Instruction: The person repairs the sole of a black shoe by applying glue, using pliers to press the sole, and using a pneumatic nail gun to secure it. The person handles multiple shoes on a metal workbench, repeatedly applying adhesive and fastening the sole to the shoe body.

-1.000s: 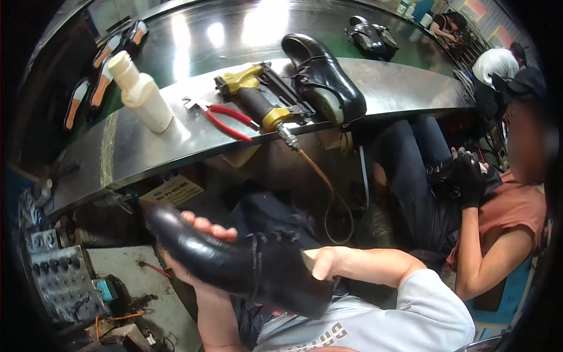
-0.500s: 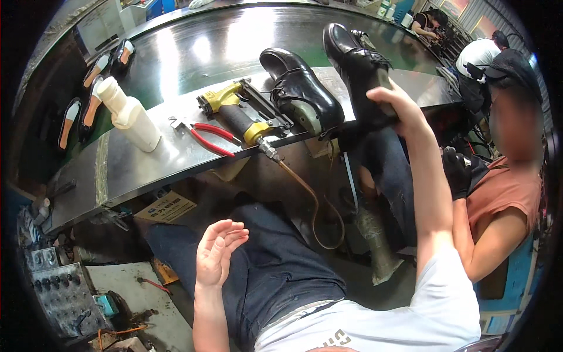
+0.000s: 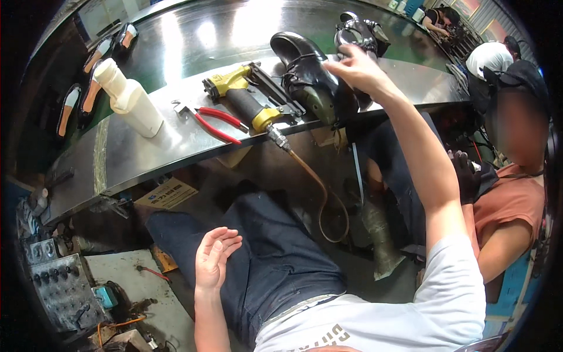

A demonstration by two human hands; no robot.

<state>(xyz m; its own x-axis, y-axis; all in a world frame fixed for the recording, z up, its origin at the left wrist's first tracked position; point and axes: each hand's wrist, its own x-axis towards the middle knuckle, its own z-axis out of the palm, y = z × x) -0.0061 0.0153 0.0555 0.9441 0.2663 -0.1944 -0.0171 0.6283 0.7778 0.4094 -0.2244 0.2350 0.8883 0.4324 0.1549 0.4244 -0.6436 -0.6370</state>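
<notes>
My right hand (image 3: 362, 71) reaches over the bench above black lace-up shoes. Its thumb and a finger are apart, but the other fingers are partly hidden. Just left of it a glossy black shoe (image 3: 305, 67) lies on the bench edge with its olive-green heel end toward me. Beyond the fingers is another black shoe (image 3: 354, 36), partly covered by my hand; whether I grip it is unclear. Held above my thigh, my left hand (image 3: 214, 253) is empty, with its fingers loosely extended.
A yellow-and-black air stapler (image 3: 240, 100) with a hose, red-handled pliers (image 3: 214, 124) and a white bottle (image 3: 129, 100) lie or stand on the metal bench (image 3: 170, 132). Shoes with pale insoles (image 3: 69, 111) are at far left. A gloved co-worker (image 3: 507, 193) sits close at right.
My right hand has moved away from me and left, from the heel of a black shoe to over the shoes. That shoe appears lower and farther back. My left hand is almost unmoved.
</notes>
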